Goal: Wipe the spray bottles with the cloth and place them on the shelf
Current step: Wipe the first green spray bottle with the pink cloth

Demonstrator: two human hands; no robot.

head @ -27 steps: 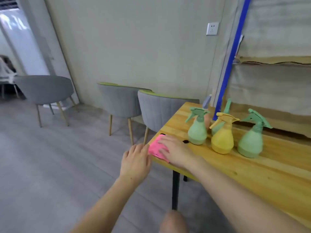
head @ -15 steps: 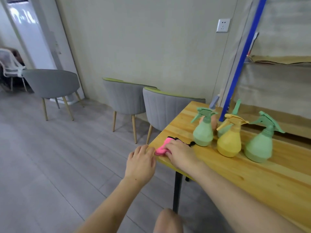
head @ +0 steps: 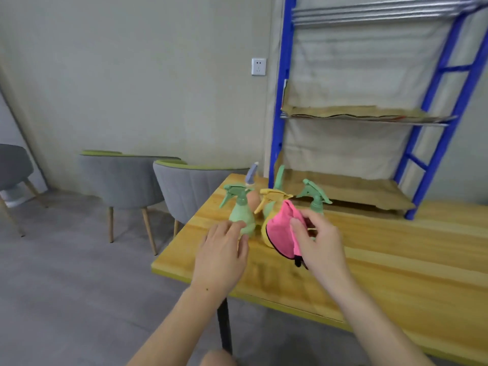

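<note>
Both bare forearms reach forward over the near corner of the table point(head: 396, 273). The left hand point(head: 221, 256) hovers palm down above that corner, fingers straight and slightly spread, holding nothing. The right hand point(head: 319, 241), further in over the table, is raised with thumb and fingers curled, pinching a pink cloth point(head: 281, 231).

Spray bottles point(head: 241, 215) bunched at table's point(head: 396, 260) left end, blue shelf post point(head: 280, 128) just behind (tight there). Open tabletop to right; lower shelf tier point(head: 356, 191) open-fronted.

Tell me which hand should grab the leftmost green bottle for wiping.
Left. The left hand is open, fingertips beside the leftmost green spray bottle; the right hand holds the pink cloth, ready to wipe.
</note>
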